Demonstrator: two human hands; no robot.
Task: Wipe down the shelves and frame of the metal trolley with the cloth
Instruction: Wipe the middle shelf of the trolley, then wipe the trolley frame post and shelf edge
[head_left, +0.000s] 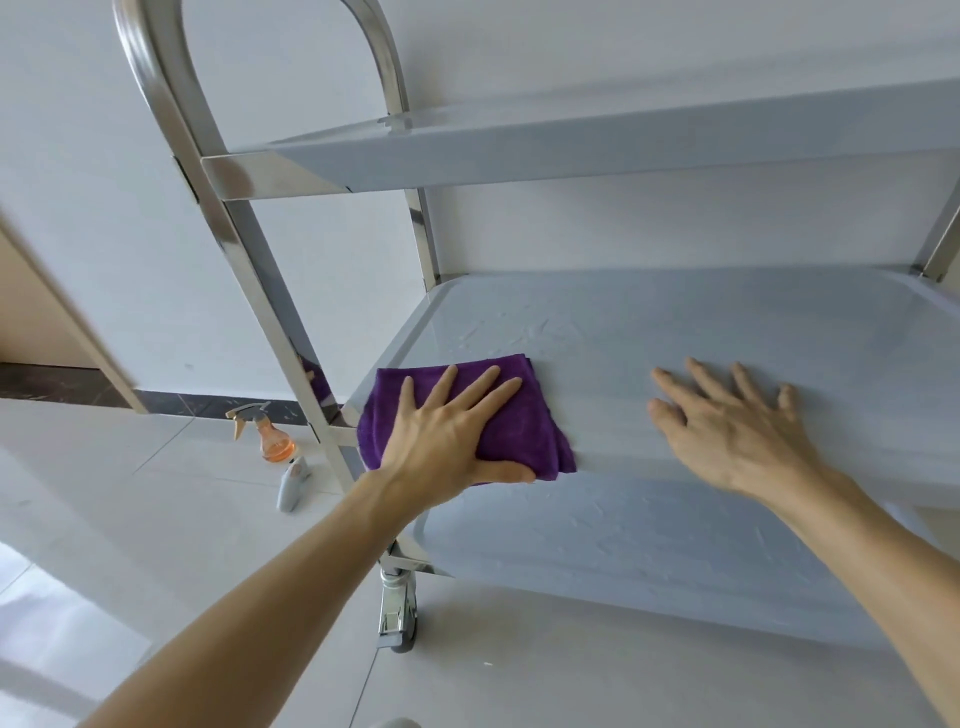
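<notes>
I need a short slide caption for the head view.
Left hand presses purple cloth on trolley's middle shelf; right hand open beside it.

three trolley shelves (675, 322), two hands (447, 431), one cloth (524, 431), two bottles (275, 441), one castor (397, 618)

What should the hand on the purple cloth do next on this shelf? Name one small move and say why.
Probably slide the purple cloth rightward along the middle shelf. The left hand already presses it flat near the shelf's left edge, and streaks of wet show on the surface behind and to the right of it. The right hand lies spread on the shelf in that path, so it would need to lift first.
</notes>
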